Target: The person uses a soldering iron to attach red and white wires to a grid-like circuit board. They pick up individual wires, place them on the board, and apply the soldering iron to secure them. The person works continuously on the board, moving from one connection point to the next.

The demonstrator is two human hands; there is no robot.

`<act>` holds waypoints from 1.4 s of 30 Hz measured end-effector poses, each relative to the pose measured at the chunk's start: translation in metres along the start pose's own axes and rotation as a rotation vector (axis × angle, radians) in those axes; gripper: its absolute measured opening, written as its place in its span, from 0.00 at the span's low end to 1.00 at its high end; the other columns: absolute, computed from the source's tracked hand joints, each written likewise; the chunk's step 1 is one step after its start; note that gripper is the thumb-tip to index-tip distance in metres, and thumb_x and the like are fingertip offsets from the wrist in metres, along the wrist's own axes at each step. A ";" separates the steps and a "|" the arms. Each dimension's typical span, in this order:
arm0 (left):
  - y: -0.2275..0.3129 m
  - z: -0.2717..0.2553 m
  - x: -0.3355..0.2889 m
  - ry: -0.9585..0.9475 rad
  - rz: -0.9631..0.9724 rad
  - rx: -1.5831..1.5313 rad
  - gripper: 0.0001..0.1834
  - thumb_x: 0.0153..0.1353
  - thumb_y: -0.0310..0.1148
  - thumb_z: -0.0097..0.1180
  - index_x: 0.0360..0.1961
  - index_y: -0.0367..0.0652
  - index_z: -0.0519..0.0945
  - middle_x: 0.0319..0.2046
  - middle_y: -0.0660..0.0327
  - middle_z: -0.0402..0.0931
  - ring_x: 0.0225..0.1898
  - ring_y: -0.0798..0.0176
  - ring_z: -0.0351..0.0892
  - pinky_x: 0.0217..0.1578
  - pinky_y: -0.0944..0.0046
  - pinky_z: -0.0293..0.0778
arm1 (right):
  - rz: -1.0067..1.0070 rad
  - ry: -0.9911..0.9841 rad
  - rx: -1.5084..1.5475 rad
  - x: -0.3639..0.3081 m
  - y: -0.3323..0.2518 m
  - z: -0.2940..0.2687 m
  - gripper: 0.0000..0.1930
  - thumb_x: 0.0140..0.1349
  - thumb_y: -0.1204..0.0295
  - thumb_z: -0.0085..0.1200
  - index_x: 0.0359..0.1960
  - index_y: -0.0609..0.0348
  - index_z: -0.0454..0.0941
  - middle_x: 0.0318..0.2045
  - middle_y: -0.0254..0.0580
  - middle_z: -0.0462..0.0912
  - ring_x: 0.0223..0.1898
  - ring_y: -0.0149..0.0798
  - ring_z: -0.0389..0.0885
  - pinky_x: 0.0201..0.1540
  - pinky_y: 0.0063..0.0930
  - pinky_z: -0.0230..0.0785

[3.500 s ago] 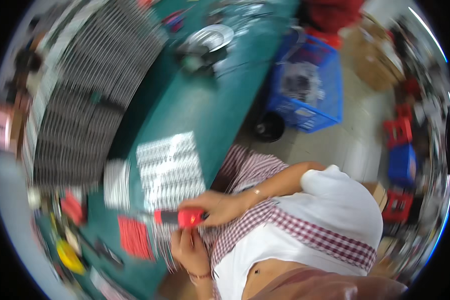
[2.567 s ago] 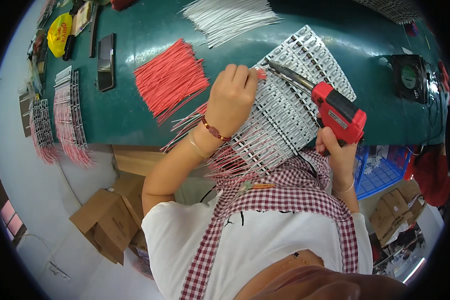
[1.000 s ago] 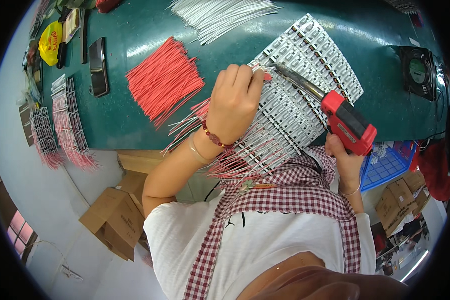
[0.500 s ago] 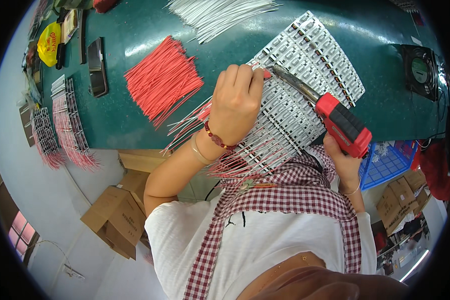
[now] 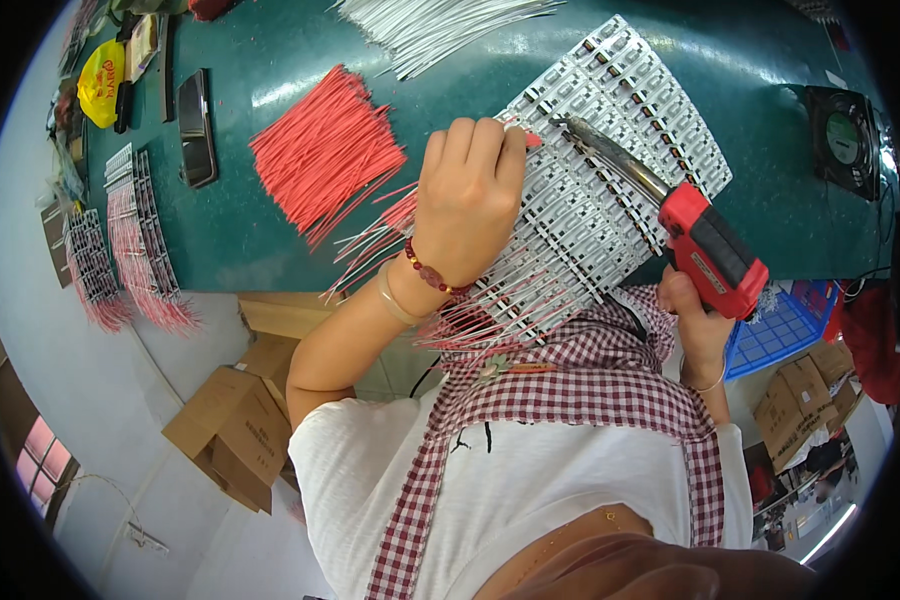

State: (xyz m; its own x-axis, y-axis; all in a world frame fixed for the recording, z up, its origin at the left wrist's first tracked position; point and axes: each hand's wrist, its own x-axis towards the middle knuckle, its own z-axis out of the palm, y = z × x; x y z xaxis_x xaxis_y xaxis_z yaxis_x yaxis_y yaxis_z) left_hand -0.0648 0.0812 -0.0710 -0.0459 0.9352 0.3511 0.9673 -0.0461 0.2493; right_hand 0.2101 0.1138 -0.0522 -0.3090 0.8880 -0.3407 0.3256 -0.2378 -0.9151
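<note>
My left hand (image 5: 470, 190), wearing a bead bracelet, is closed on a bunch of red and white wires (image 5: 395, 218) whose ends stick out left of the wrist. A small red bit shows at its fingertips, over a panel of small grey-white circuit boards (image 5: 610, 140). In my right hand (image 5: 695, 325) is a red and black soldering gun (image 5: 712, 250), its dark tip pointing up-left over the boards, a little right of my left fingertips. Pink and white wires (image 5: 515, 300) hang from the boards' near edge toward my checked apron.
A pile of red wires (image 5: 328, 150) lies left on the green table (image 5: 240, 240), white wires (image 5: 440, 30) at the back. A phone (image 5: 197, 128) and wired boards (image 5: 140, 220) are farther left. A black fan (image 5: 842, 142) stands right, above a blue basket (image 5: 780, 335).
The soldering gun has moved right, its tip drawing away from my left fingertips. My left hand has shifted slightly left and up, still holding the wires.
</note>
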 end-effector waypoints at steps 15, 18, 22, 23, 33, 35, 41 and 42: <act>0.011 0.005 -0.004 -0.030 -0.016 -0.070 0.17 0.44 0.19 0.55 0.39 0.35 0.80 0.25 0.60 0.64 0.29 0.60 0.67 0.30 0.62 0.65 | -0.016 -0.088 -0.034 -0.005 0.011 -0.004 0.16 0.54 0.75 0.64 0.44 0.62 0.79 0.38 0.35 0.81 0.37 0.28 0.78 0.40 0.24 0.71; 0.011 0.004 -0.004 -0.036 -0.015 -0.075 0.17 0.44 0.19 0.55 0.39 0.35 0.80 0.25 0.60 0.64 0.29 0.60 0.66 0.30 0.63 0.64 | -0.067 -0.079 -0.050 -0.002 0.001 -0.001 0.15 0.54 0.75 0.64 0.44 0.62 0.79 0.37 0.36 0.81 0.37 0.28 0.78 0.40 0.24 0.71; 0.011 0.003 -0.004 -0.040 -0.017 -0.072 0.16 0.44 0.19 0.55 0.38 0.35 0.81 0.25 0.60 0.64 0.29 0.60 0.66 0.30 0.63 0.64 | -0.023 -0.080 -0.044 -0.004 0.004 -0.007 0.16 0.54 0.76 0.63 0.45 0.62 0.79 0.37 0.36 0.81 0.36 0.28 0.78 0.40 0.24 0.71; 0.011 0.002 -0.004 -0.039 -0.017 -0.075 0.16 0.44 0.19 0.55 0.38 0.35 0.81 0.25 0.60 0.64 0.29 0.60 0.66 0.30 0.63 0.64 | -0.025 -0.100 -0.045 -0.004 0.004 -0.008 0.16 0.54 0.76 0.63 0.45 0.62 0.79 0.37 0.36 0.81 0.36 0.28 0.78 0.40 0.24 0.71; 0.010 0.004 -0.004 -0.038 -0.019 -0.086 0.16 0.44 0.19 0.55 0.38 0.35 0.81 0.26 0.60 0.65 0.29 0.60 0.67 0.31 0.63 0.65 | -0.132 -0.118 -0.059 -0.001 0.001 0.001 0.15 0.55 0.76 0.62 0.46 0.62 0.78 0.37 0.34 0.81 0.36 0.27 0.77 0.38 0.24 0.70; 0.010 0.004 -0.005 -0.037 -0.020 -0.085 0.16 0.44 0.19 0.55 0.38 0.35 0.81 0.26 0.60 0.65 0.29 0.60 0.67 0.31 0.63 0.65 | -0.179 -0.134 -0.108 0.003 -0.004 0.002 0.15 0.55 0.76 0.62 0.45 0.62 0.78 0.36 0.34 0.81 0.35 0.28 0.77 0.38 0.24 0.70; 0.010 0.004 -0.005 -0.039 -0.023 -0.096 0.15 0.44 0.19 0.55 0.37 0.36 0.80 0.26 0.60 0.65 0.29 0.60 0.67 0.31 0.63 0.65 | -0.092 -0.100 -0.136 -0.003 -0.004 -0.001 0.14 0.54 0.76 0.63 0.44 0.63 0.79 0.35 0.36 0.82 0.35 0.29 0.78 0.38 0.24 0.71; 0.009 0.004 -0.005 -0.037 -0.022 -0.097 0.15 0.44 0.20 0.56 0.37 0.36 0.80 0.26 0.60 0.65 0.29 0.60 0.67 0.31 0.63 0.65 | -0.100 -0.088 -0.116 -0.003 -0.002 -0.002 0.14 0.54 0.76 0.63 0.43 0.63 0.79 0.35 0.36 0.82 0.35 0.29 0.78 0.38 0.25 0.71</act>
State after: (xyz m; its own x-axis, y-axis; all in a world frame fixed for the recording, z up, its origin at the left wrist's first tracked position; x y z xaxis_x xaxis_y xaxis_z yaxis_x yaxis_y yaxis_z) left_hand -0.0546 0.0774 -0.0744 -0.0562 0.9485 0.3118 0.9375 -0.0573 0.3433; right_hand 0.2127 0.1125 -0.0490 -0.4200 0.8659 -0.2717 0.3892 -0.0987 -0.9159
